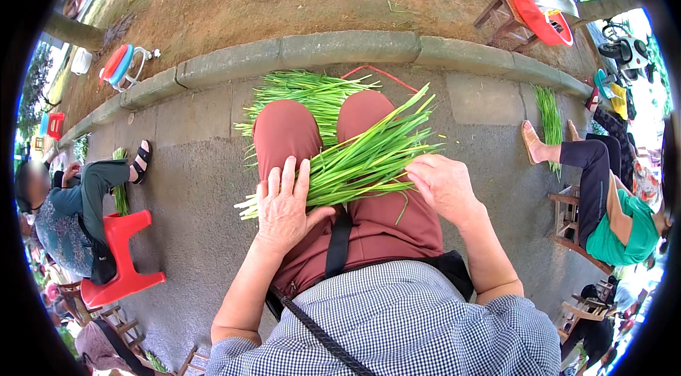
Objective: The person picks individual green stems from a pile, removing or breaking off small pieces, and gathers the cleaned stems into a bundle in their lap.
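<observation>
A loose bundle of green leafy stalks, apparently garlic chives [367, 158], lies slantwise across my lap, pale cut ends to the left and leaf tips to the upper right. My left hand [284, 206] rests on the pale-end side, fingers laid across the stalks and thumb stretched along their lower edge, holding them against my thigh. At the leafy side, my right hand [444, 182] has thumb and fingers pinched together on leaves at the lower edge; the fingertips are partly hidden. A larger pile of chives [303, 88] lies on the pavement beyond my knees.
Past the pile run a red cord [367, 68] and a stone curb [351, 49]. A person on a red plastic stool [119, 253] sits at left, another in green [620, 232] at right, each near chives. Red basin [532, 14] on a wooden stool stands upper right.
</observation>
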Tool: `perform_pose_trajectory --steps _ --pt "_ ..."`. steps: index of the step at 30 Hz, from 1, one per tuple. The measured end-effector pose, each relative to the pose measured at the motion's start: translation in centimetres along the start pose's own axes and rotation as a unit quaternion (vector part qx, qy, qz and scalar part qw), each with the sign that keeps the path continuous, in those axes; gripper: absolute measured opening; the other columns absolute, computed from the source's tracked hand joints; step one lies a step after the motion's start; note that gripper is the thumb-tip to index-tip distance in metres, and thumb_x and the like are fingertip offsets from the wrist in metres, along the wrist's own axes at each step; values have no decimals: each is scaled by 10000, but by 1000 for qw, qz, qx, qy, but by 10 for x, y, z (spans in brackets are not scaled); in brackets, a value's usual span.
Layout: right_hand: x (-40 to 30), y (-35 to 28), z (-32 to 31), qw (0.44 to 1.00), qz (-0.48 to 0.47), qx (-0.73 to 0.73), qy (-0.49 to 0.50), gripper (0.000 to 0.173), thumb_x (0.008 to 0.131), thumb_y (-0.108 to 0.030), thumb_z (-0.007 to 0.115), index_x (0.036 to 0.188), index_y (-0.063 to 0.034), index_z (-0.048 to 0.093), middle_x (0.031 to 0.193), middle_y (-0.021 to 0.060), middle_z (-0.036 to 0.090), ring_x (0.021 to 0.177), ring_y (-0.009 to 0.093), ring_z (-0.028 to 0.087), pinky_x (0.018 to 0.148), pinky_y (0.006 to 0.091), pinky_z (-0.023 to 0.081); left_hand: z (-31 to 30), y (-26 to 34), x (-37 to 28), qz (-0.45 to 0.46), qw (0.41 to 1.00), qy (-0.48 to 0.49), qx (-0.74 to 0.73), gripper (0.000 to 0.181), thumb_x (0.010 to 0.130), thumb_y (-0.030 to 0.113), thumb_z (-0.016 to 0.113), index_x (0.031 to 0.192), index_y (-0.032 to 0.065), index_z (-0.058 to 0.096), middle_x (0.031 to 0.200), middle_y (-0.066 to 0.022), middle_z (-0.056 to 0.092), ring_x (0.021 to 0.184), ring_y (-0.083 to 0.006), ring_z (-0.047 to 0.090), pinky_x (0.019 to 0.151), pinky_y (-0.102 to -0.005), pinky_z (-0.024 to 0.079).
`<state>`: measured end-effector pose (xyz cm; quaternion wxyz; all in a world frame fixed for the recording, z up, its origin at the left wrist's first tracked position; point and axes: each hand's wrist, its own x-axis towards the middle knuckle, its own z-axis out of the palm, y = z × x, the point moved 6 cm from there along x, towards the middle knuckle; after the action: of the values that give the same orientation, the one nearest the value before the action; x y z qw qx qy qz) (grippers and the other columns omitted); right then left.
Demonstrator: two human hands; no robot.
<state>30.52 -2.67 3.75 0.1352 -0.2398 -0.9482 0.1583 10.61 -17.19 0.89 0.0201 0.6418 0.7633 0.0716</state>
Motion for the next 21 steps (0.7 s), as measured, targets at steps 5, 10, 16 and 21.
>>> perform_pose_trajectory --steps 5,10,16,21 --pt "-4 5 1 999 22 38 20 94 803 -126 634 874 -64 627 828 60 618 771 242 612 673 333 503 3 -2 -1 -4 1000 9 17 809 692 423 714 1353 74 403 1351 -130 384 1127 -335 410 885 -440 370" --pt "-10 18 7 964 132 224 50 68 823 -88 636 850 -26 625 772 72 634 689 195 618 642 290 497 5 -2 -1 -3 1000 10 18 793 683 386 731 1346 92 413 1353 -125 384 1129 -329 411 870 -431 379" --pt "-23 38 27 836 265 460 140 79 889 -63 583 848 -1 610 765 12 619 694 72 556 628 237 457 8 -3 -2 -13 999 22 19 791 667 361 747 1338 98 421 1350 -116 393 1131 -328 418 873 -439 379" --pt "-41 87 20 841 316 380 218 106 865 -39 605 963 -23 639 782 -24 608 667 36 514 612 192 428 7 -3 -2 -18 999 31 13 785 668 344 751 1336 97 423 1346 -115 398 1135 -330 419 890 -442 374"
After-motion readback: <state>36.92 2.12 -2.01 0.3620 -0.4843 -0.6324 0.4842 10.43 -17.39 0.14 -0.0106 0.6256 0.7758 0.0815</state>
